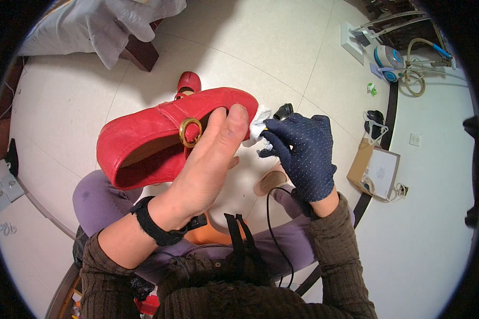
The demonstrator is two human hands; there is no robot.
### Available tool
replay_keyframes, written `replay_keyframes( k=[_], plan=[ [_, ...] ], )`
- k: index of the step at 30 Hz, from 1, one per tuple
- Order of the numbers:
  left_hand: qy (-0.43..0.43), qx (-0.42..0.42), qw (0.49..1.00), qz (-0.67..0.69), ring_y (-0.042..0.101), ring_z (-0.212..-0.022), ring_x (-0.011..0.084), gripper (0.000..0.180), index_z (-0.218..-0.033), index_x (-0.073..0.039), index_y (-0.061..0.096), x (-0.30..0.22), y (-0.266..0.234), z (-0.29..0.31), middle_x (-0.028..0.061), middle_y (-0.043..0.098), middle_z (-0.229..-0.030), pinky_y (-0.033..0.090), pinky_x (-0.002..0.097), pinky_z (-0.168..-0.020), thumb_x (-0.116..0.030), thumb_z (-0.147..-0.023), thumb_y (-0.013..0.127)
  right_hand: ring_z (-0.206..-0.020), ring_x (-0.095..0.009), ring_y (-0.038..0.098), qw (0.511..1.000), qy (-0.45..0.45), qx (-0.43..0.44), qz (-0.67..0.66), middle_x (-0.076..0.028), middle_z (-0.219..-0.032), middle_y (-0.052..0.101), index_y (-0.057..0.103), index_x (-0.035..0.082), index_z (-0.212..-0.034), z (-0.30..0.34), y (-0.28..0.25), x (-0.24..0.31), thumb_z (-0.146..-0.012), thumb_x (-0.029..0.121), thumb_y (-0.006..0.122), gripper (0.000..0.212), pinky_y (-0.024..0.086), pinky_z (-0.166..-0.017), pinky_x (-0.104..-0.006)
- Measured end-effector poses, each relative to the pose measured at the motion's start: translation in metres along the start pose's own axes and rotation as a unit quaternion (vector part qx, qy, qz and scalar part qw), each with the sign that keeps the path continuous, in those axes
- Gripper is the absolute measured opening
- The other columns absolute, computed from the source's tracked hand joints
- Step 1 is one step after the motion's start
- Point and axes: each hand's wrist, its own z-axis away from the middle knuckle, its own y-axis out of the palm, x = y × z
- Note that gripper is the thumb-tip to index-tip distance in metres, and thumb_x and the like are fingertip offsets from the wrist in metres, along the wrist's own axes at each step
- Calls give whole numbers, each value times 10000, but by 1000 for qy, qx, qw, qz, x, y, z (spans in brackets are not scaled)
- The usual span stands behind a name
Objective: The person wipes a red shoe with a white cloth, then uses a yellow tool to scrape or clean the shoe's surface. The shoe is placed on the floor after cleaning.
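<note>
A red strapped shoe (123,133) with a round gold buckle (190,132) is tilted in front of me, its toe toward the right. My left hand (210,154) is bare and grips the shoe near its toe, fingers lying along the upper. A dark blue, white-dotted glove covers my right hand (303,151). It pinches a crumpled white cloth (258,123) against the toe end; whether it is fabric or paper I cannot tell. Behind the held shoe, a second red shoe (189,83) rests on the floor, partly hidden.
A small black object (283,111) sits on the tiles beyond my right hand. Along the right wall are an open cardboard box (375,170), a blue-and-white appliance with a hose (389,57) and a black item (375,122). Grey cloth (104,32) drapes over furniture at upper left.
</note>
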Motion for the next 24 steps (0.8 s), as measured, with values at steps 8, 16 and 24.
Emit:
replay_keyframes(
  k=[8,16,24],
  plan=[
    [4,1,1000,-6,213,-1552,271,979,-1592,-61,141,0,-1,-1,111,245,-1670,188,702,-1158,-802,-971,294,-697,-237,591,1000,14,9,6,-44,-799,699,787,146,-978,-1,0,-1,-885,168,734,109,358,-719,-368],
    [2,0,1000,-13,249,-1536,265,947,-1550,-84,219,2,1,0,121,288,-1652,194,694,-1157,-820,-959,290,-716,-241,609,999,13,35,-4,-64,-832,718,793,125,-990,1,-1,-1,-888,183,733,132,369,-728,-365],
    [24,-27,998,58,499,-1396,269,950,-1516,-90,303,-9,1,4,157,524,-1507,425,531,-1107,-846,-940,283,-712,-249,625,998,44,45,21,-50,-776,701,789,155,-904,6,10,-19,-860,199,721,92,397,-737,-379]
  ],
)
